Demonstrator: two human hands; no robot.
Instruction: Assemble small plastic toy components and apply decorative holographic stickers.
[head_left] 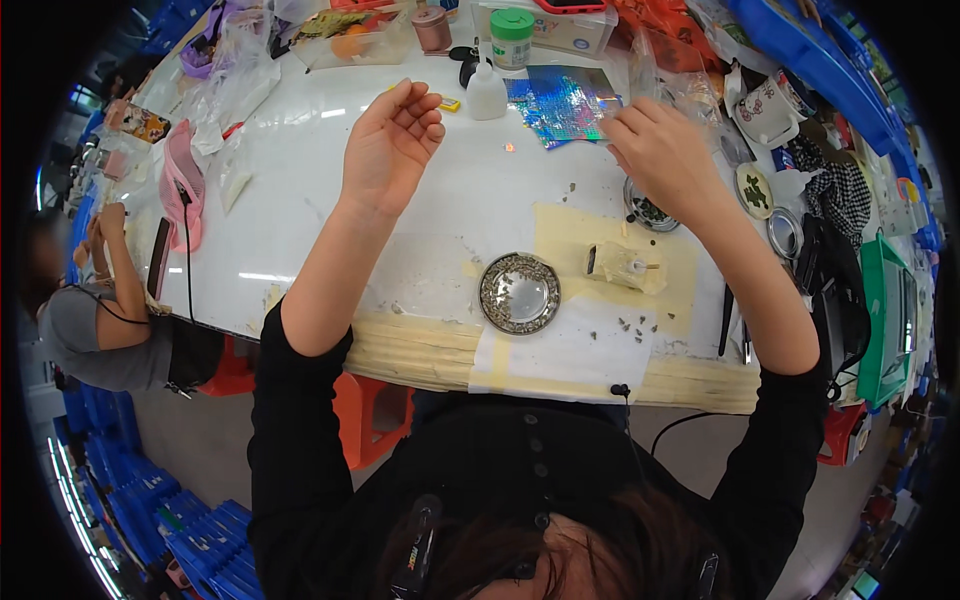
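Note:
My left hand point(388, 150) is raised over the table with the palm turned up. Its fingers curl loosely, and nothing shows in them. My right hand point(655, 150) reaches to the right edge of a shiny blue holographic sheet point(565, 100), back of hand up. Its fingers are bent together at that edge; whatever lies between the fingertips is hidden. Nearer to me stands a round metal dish point(520, 293) with many tiny grey pieces around its inside. Beside it sits a small tape-wrapped block point(625, 268). A round dish with dark bits point(650, 213) is partly covered by my right forearm.
A white squeeze bottle point(487, 95) and a green-lidded jar point(511, 40) stand at the back. Loose tiny pieces point(637, 327) lie on white paper. A mug point(770, 108), a small green-flecked dish point(753, 190) and a green tray point(885, 320) are right. Another person point(100, 330) sits at left.

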